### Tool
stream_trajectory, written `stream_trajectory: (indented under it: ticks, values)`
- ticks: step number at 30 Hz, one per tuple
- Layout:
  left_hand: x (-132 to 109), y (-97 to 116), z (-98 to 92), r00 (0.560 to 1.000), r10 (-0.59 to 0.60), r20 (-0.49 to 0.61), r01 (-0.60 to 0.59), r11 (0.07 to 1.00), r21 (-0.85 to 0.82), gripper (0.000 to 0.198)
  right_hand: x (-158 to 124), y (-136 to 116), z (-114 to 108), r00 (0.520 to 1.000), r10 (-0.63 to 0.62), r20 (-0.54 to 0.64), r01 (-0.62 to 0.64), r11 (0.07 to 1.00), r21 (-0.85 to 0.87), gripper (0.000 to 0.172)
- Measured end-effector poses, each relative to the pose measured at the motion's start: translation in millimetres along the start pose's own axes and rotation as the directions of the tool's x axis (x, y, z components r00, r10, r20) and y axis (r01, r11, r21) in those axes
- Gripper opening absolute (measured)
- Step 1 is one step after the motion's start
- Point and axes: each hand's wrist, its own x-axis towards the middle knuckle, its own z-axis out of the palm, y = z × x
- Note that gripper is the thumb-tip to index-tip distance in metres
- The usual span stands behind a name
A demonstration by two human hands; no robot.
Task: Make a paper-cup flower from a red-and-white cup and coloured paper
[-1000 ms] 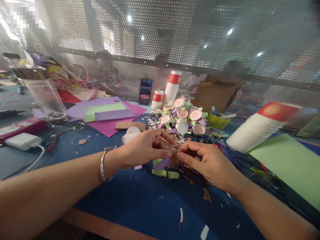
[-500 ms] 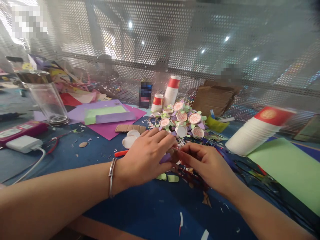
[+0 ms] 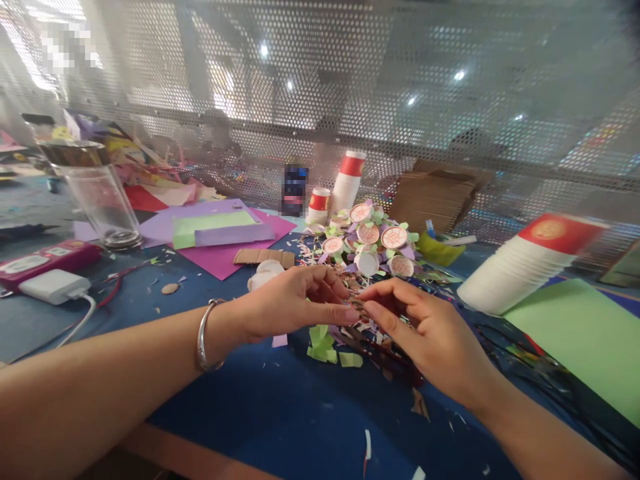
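Note:
My left hand [image 3: 293, 300] reaches in from the left with thumb and fingers curled together. My right hand [image 3: 420, 323] pinches from the other side, its fingertips close to those of the left. Between them is a small brown piece [image 3: 357, 305], perhaps cardboard, mostly covered by the fingers. Just beyond lies a heap of round paper discs [image 3: 367, 233] with red prints and green and purple paper bits around them. Green paper scraps [image 3: 323, 345] sit below the hands, and a purple scrap [image 3: 280, 341] lies under my left wrist. White discs [image 3: 267, 272] rest behind my left hand.
A tilted paper-cup stack [image 3: 520, 267] stands right, by green paper [image 3: 580, 340]; another cup stack [image 3: 347, 183] stands behind the heap. Left are a glass bottle [image 3: 103, 200], a white charger [image 3: 55, 285] and a purple box-like item [image 3: 50, 260]. Cardboard [image 3: 435, 200] leans against the perforated screen.
My left hand has turned from palm-down to a side-on pinch and shifted slightly left. The purple paper by its fingers no longer shows there. The orange stick is now out of sight.

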Motion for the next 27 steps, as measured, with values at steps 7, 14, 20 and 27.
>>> stream_trajectory:
  ticks: [7,14,20,27]
  values:
    - [0.8,0.7,-1.1,0.972,-0.19,0.137,0.211,0.963,-0.165,0.028,0.0,1.6,2.0,0.998,0.005,0.07,-0.01,0.997,0.074,0.024]
    - [-0.4,1.1,-2.9,0.959,-0.235,0.161,0.254,0.961,-0.113,0.039,2.2,1.6,2.2,0.996,0.02,0.086,-0.027,0.997,0.078,0.023]
    - [0.2,2.4,-5.9,0.982,-0.178,0.065,0.181,0.983,-0.032,0.032,2.4,1.7,0.9,0.998,0.006,0.06,-0.007,1.0,0.031,0.022]
    - [2.5,-2.4,-7.9,0.988,-0.136,0.079,0.15,0.967,-0.207,0.021,3.7,3.1,1.0,0.998,0.024,0.061,-0.025,0.999,0.019,0.023]
